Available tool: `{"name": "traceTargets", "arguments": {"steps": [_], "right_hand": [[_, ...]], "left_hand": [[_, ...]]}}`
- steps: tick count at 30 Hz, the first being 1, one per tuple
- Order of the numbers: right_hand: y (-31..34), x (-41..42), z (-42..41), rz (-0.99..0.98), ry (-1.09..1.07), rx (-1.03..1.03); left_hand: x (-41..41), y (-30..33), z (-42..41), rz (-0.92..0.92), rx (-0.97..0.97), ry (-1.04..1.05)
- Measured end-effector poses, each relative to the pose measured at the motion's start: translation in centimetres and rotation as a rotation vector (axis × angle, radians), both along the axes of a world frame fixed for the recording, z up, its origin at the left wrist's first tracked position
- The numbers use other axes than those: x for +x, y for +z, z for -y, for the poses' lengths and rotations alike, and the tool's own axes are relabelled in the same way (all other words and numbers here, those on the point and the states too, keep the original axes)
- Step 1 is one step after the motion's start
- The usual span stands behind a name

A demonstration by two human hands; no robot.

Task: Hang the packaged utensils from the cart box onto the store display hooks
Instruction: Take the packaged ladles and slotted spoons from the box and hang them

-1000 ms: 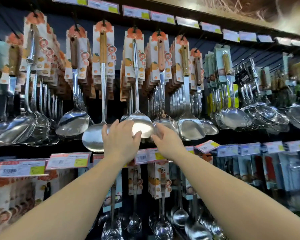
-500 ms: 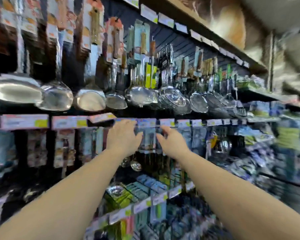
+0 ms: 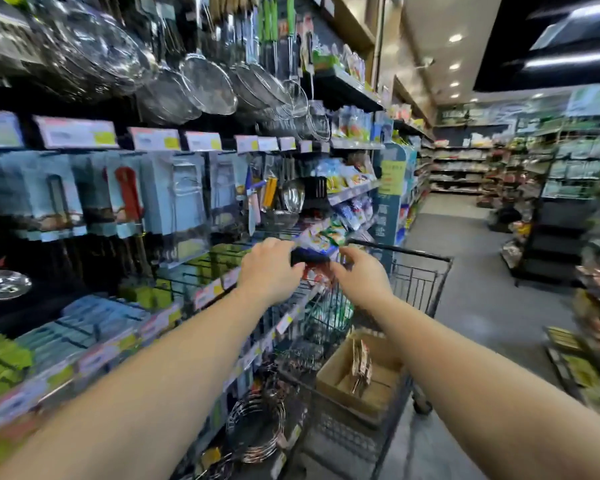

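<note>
A black wire shopping cart (image 3: 420, 289) stands in the aisle against the shelving. In it lies an open cardboard box (image 3: 343, 367) with a few packaged utensils (image 3: 361, 362) standing upright on orange-and-white cards. Both my arms reach out over the cart. My left hand (image 3: 271, 270) and my right hand (image 3: 359, 277) hover side by side at the dark cart handle (image 3: 309, 257), fingers loosely curled and holding no package. Motion blur hides whether either hand touches the handle. Display hooks (image 3: 194, 188) on my left carry blue-carded utensils.
Steel strainers (image 3: 208, 81) hang along the top row, with price tags (image 3: 156, 138) beneath. Lower shelves hold green and blue packs and wire racks (image 3: 257, 424). The grey aisle floor (image 3: 478, 299) runs ahead on the right, and more shelving (image 3: 568, 202) stands across it.
The view has swung right and down, from the hanging ladles to the cart and aisle. Both hands came away from the ladle display and now sit at the cart handle.
</note>
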State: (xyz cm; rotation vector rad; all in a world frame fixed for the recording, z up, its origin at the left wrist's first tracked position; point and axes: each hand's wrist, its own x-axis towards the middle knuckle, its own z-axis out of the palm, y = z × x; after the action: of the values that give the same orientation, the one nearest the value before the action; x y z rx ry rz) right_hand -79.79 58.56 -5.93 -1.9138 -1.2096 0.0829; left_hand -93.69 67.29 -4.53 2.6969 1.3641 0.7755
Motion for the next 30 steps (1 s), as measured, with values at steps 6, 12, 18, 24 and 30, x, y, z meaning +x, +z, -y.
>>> {"name": "traceTargets", "arguments": {"steps": [6,12,18,24,30], "right_hand": [[-5.1,10.0,-6.0,-0.094,-0.156,-0.047],[-9.6,17.6,-11.5,-0.201,-0.24,-0.08],[-15.8,26.7,-16.0,-0.323,-0.325,-0.184],[-24.4,36.5,-21.5,-0.441,-0.316,-0.365],[-34.2,42.1,-26.2,-0.505,-0.25,-0.625]], "left_hand": [[10.7,-5.2,-8.7,-0.017,-0.098,-0.108],[20.1,-9.6,-15.9,-0.055,-0.191,-0.178],[27.7,-15.7,-21.2,-0.148,-0.284,-0.173],[35.0,-24.2,-26.5,-0.22,-0.418,-0.098],[39.2,-32.6,-29.3,-0.215,-0.606,0.0]]}}
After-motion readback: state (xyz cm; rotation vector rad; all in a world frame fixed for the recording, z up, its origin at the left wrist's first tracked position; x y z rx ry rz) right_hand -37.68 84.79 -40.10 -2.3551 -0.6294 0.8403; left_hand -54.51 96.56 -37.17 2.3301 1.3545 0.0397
